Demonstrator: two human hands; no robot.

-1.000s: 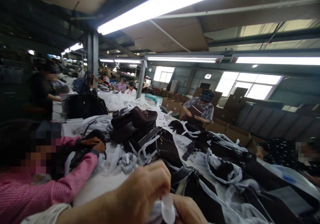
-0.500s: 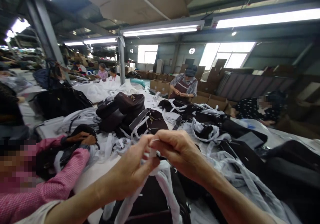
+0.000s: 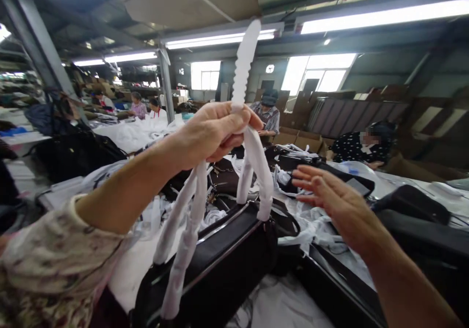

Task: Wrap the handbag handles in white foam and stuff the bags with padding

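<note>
My left hand (image 3: 223, 130) is closed around the white-wrapped handles (image 3: 258, 164) of a black handbag (image 3: 227, 269), holding them up. Above the fist a white strip with scalloped edges (image 3: 244, 66) stands upright, its lower end at my fingers. The bag has silver zips along its top and tilts slightly on the table. To the right, my right hand (image 3: 330, 196) is in the air, fingers stretched out and nothing in them. It is apart from the bag, over other black bags and white wrapping.
More black bags (image 3: 340, 279) lie on the right, with white wrapping (image 3: 311, 225) among them. A large black bag (image 3: 76, 149) stands at the left. Across the table are a person in a striped shirt (image 3: 269, 118) and a person in a dotted top (image 3: 351, 142).
My hands were together above the bag; now they are apart. The left has risen, lifting the wrapped handles with the white strip upright, and the right has moved away and opened.
</note>
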